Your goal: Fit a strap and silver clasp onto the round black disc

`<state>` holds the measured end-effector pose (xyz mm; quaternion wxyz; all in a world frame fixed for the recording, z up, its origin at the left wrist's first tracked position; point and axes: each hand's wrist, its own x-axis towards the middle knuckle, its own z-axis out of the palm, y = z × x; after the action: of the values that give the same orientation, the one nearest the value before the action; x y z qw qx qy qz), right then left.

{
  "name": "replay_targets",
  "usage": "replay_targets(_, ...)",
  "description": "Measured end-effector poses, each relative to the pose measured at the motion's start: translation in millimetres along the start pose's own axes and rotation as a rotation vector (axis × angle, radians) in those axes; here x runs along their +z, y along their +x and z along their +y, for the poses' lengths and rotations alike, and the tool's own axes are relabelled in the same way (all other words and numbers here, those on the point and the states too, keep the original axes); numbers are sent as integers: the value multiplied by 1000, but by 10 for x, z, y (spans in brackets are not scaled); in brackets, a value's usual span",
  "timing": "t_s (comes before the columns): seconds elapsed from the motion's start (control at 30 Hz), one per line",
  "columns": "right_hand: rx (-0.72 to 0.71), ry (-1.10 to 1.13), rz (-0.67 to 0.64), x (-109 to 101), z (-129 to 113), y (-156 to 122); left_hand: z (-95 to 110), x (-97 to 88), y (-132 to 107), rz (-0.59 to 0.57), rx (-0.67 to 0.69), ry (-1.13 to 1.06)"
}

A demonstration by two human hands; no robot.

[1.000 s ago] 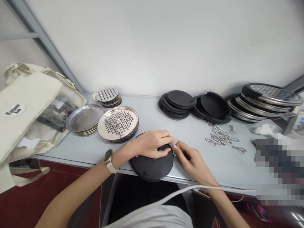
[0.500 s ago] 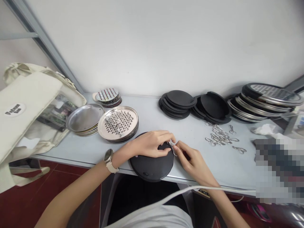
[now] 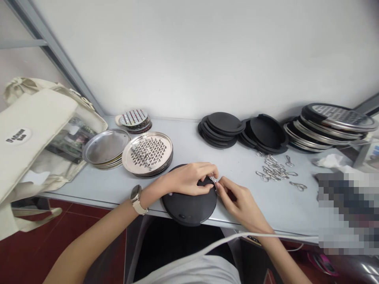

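Observation:
A round black disc (image 3: 189,207) lies flat at the near edge of the grey table (image 3: 237,169). My left hand (image 3: 186,179) rests on its upper right part, fingers pinched at the rim. My right hand (image 3: 238,197) sits just right of the disc, fingers pinched on a small metal clip (image 3: 213,180) at the disc's rim. Both sets of fingertips meet at that clip. A watch is on my left wrist.
Stacked steel plates (image 3: 106,146) and grater discs (image 3: 147,152) sit left of my hands. Black discs (image 3: 225,125) and rimmed grater stacks (image 3: 328,126) line the back right. Loose metal clips (image 3: 276,169) lie right of my hands. A cream bag (image 3: 35,134) hangs off the left end.
My fingertips have closed in slightly on the clip at the disc's rim. The disc and everything else stay where they were.

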<state>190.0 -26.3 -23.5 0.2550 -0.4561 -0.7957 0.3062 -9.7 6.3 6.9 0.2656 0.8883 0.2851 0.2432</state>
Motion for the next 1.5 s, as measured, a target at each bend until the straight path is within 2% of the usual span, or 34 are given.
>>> replay_targets(0.4,-33,-37,23,-4,-12,-12,-14,12,-9,-13,-67,-80)
replay_targets(0.7,-49,-87,68,29,3,-33,-17,19,-8,0,-40,-79)
replay_targets(0.87,-65,-45,148,17,13,-72,-29,-4,-6,-26,-45,-74)
replay_targets(1.07,-4,57,144,-9,-11,-71,-13,-24,-5,10,-31,39)
replay_targets(1.27,30,92,186,-12,2,-53,43,-27,-21,45,-131,211)
replay_targets(1.4,63,101,129,-17,13,-40,69,-34,-28,8,-146,192)
replay_targets(1.5,39,59,6,-12,9,-20,80,-28,-35,-51,-96,134)
